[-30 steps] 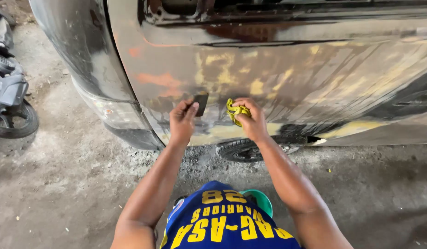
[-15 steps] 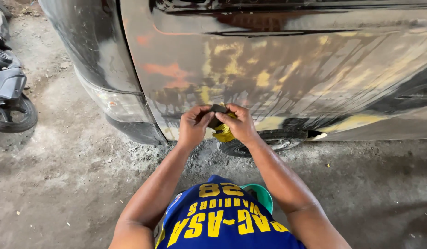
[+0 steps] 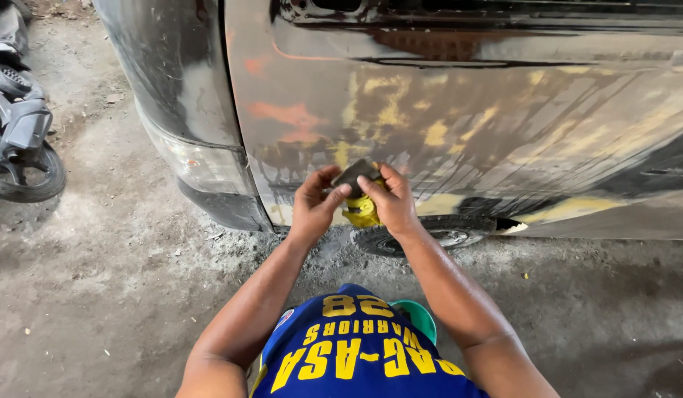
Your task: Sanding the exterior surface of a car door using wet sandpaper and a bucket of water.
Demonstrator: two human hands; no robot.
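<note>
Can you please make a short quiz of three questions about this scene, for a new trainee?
1. True or false: both hands hold the dark sanding pad together in front of the car panel.
2. What colour is the cloth under the right hand?
A. yellow
B. red
C. white
3. Which vehicle stands at the left edge of the view?

Key
1. True: the left hand and the right hand both grip it.
2. A
3. A motorcycle, on the dirt ground.
</note>
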